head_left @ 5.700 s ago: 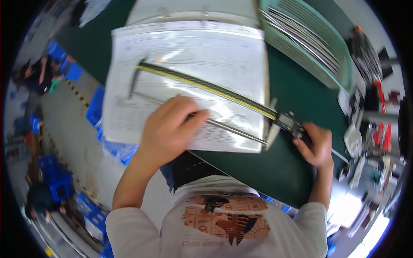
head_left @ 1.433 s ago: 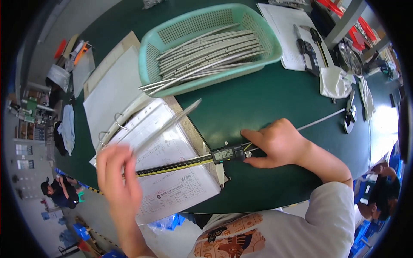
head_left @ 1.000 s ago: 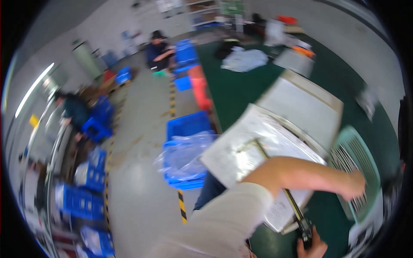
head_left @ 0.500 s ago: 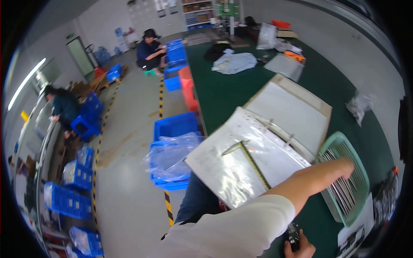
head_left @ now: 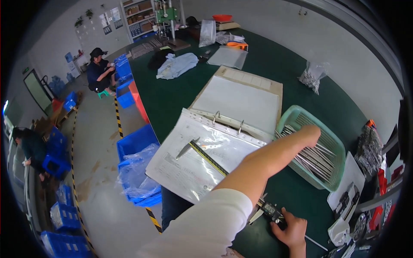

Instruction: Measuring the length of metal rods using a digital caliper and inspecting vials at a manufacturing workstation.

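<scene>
My left arm, in a white sleeve, crosses over to a green plastic basket (head_left: 297, 112) of thin metal rods (head_left: 316, 161). My left hand (head_left: 310, 135) is over the rods; its fingers are hidden from sight. Lower down, my right hand (head_left: 292, 228) grips a digital caliper (head_left: 271, 210) by its body, the jaws toward the left. A thin silver bar (head_left: 316, 243) sticks out on the other side of that hand. A second caliper (head_left: 206, 158), yellow and black, lies on the plastic-sleeved sheets (head_left: 172, 172) of an open ring binder (head_left: 278, 92).
The green table (head_left: 258, 47) also carries a blue cloth (head_left: 178, 65), a bag of small metal parts (head_left: 310, 78) and a drill press (head_left: 167, 17). Tools (head_left: 350, 195) and packed parts (head_left: 369, 150) lie at the right. Blue bins (head_left: 137, 144) stand left of the table; two people sit farther off.
The view has swung to the right, so the scene sits farther left. My left hand stays at the basket. More of the digital caliper in my right hand now shows.
</scene>
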### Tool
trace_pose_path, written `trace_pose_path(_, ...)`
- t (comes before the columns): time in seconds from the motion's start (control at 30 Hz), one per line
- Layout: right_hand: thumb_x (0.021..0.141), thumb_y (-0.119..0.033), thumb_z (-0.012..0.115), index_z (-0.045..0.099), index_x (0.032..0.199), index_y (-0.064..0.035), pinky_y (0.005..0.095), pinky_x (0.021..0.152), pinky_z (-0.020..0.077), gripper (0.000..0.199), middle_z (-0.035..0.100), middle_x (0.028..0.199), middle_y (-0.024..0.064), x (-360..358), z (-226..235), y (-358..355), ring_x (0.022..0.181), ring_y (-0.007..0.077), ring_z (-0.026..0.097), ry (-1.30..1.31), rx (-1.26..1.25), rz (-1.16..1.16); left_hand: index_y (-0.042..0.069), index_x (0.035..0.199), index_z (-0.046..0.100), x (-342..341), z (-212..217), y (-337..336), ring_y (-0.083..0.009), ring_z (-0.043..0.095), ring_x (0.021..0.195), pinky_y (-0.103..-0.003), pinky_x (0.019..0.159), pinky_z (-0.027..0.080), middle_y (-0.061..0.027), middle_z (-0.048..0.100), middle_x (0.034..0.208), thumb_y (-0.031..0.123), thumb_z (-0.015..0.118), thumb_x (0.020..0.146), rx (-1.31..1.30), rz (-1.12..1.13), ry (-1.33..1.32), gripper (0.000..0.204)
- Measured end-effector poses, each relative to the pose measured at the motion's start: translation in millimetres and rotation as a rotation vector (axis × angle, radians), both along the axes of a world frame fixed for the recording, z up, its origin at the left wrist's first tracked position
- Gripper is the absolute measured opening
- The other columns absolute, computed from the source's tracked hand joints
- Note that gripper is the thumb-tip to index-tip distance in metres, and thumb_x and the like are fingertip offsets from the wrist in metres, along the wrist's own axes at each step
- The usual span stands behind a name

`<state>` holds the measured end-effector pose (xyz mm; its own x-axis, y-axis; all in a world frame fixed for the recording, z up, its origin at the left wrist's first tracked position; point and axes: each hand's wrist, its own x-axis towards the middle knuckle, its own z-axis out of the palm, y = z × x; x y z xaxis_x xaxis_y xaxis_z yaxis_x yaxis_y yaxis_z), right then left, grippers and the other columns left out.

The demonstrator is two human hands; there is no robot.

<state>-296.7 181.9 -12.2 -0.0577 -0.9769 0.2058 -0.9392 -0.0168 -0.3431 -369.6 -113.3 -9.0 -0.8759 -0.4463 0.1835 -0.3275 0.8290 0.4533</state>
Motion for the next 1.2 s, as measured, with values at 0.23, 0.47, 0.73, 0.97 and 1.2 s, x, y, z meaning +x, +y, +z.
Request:
trace_pose_path(0.23, 0.063, -0.03, 0.072, 0.062, 0.099, 0.002, 0.0392, 0.062, 0.0469, 0.049, 0.061, 0.071, 0.013, 4.6, 12.3, -10.8, 0.064, 0.0315, 0.059, 0.045, -0.018, 0.066, 0.01, 0.084, 0.068, 94.1, 52.4, 27.9, -0.0311, 0.059, 0.079, -0.044, 0.066, 0.047, -0.0101, 0.061, 0.083, 0.01, 0.061, 0.074, -0.143, -0.125, 0.53, 0.012)
trace_pose_path(0.47, 0.065, -0.026, 0.071, 0.059, 0.104, 0.0035, 0.0402, 0.068, 0.0473, 0.051, 0.062, 0.085, 0.0191, -5.7, 6.8, -3.3, 0.075, 0.036, 0.06, 0.044, 0.079, -0.011, 0.005, 0.087, 0.067, 274.1, 51.9, 105.0, -0.0212, 0.061, 0.074, -0.034, 0.063, 0.052, -0.0048, 0.059, 0.08, 0.01, 0.066, 0.069, -0.42, -0.122, 0.59, 0.019)
trace_pose_path(0.73, 0.064, -0.02, 0.069, 0.058, 0.108, 0.0038, 0.0402, 0.074, 0.0467, 0.051, 0.062, 0.091, 0.0208, 0.7, 15.6, -2.5, 0.082, 0.0363, 0.06, 0.019, 0.075, 0.022, 0.006, 0.089, 0.068, 368.4, 4.9, 139.8, -0.0218, 0.063, 0.084, -0.038, 0.078, 0.053, -0.0068, 0.064, 0.09, 0.009, 0.069, 0.069, -0.478, 0.129, 0.289, 0.02)
trace_pose_path(0.97, 0.066, -0.02, 0.068, 0.058, 0.109, 0.004, 0.0399, 0.073, 0.0473, 0.051, 0.063, 0.09, 0.0213, 2.8, 16.4, -2.4, 0.08, 0.0362, 0.061, 0.01, 0.079, 0.007, 0.005, 0.09, 0.067, 370.2, -2.8, 133.6, -0.0218, 0.063, 0.086, -0.039, 0.08, 0.053, -0.0071, 0.063, 0.092, 0.008, 0.068, 0.068, -0.42, 0.125, 0.328, 0.023)
trace_pose_path(1.2, 0.067, -0.02, 0.067, 0.058, 0.109, 0.0036, 0.0394, 0.071, 0.0479, 0.05, 0.063, 0.089, 0.0212, 1.0, 16.1, -4.4, 0.079, 0.0365, 0.062, 0.046, 0.051, 0.04, 0.004, 0.089, 0.066, 368.3, -4.2, 131.4, -0.0229, 0.063, 0.087, -0.04, 0.081, 0.052, -0.0073, 0.063, 0.091, 0.008, 0.067, 0.067, -0.4, 0.115, 0.315, 0.022)
